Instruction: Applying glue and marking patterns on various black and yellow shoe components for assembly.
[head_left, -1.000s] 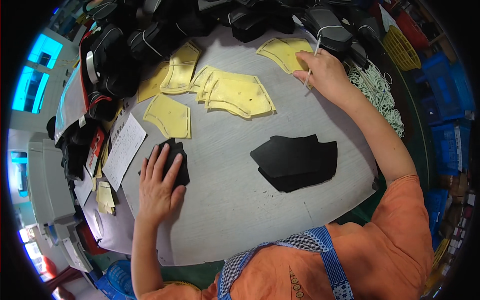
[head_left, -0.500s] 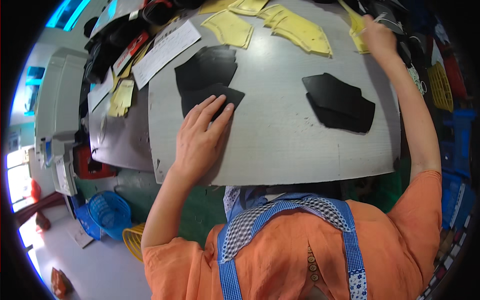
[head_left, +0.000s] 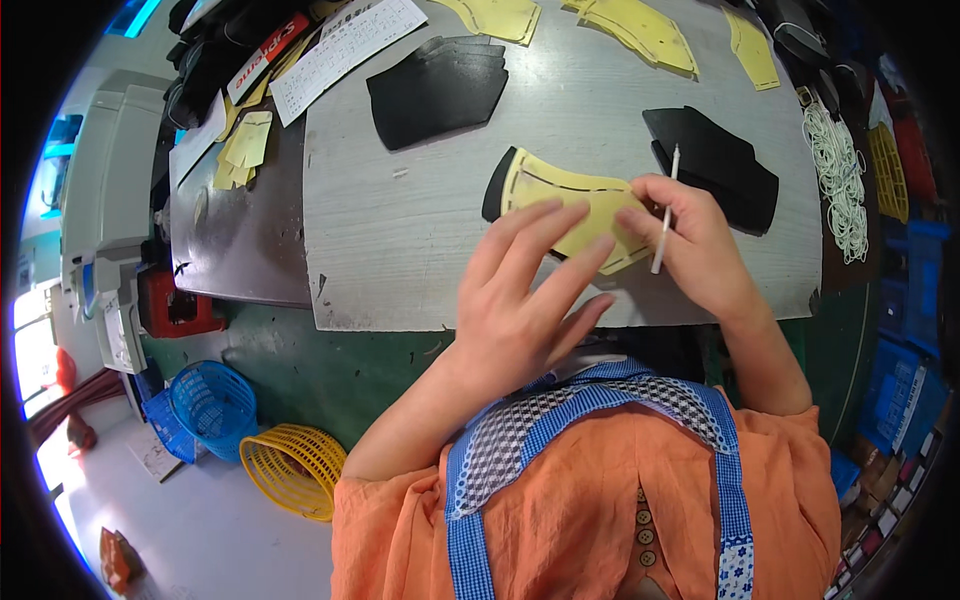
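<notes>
The yellow, flat, curved card-like template with dark dashed lines near its edges (head_left: 602, 204) is at the near side of the counter, over a smooth black sheet-like piece (head_left: 497, 186). The black piece juts out beyond the template at nine o'clock, so the two outlines do not match there. The step in hand looks like settling one on the other; to do it well, I would check that overhang and the lower edge before pressing, then keep both flat so that neither slides.

The left hand (head_left: 525, 275) lies at seven o'clock, fingers spread over the template and grasping nothing; I cannot tell whether the fingertips press on it or hover. Fingers laid broadly near the middle should steady it best. The right hand (head_left: 700, 240), at four o'clock, holds a slim white pen-like stick (head_left: 663, 228) and appears to pinch the template's right end with thumb and forefinger. The stick is best kept clear of the surface while the edges are being squared.

Farther out on the pale grey wood-grained counter (head_left: 400, 255), a fanned stack of black sheet-like pieces (head_left: 440, 95) lies towards ten o'clock, and a second, overlapping black stack (head_left: 722, 170) between two and three. More yellow card-like templates (head_left: 640, 32) lie towards one o'clock, apart from the work. A tangle of pale cord (head_left: 838, 185) is out at three o'clock.
</notes>
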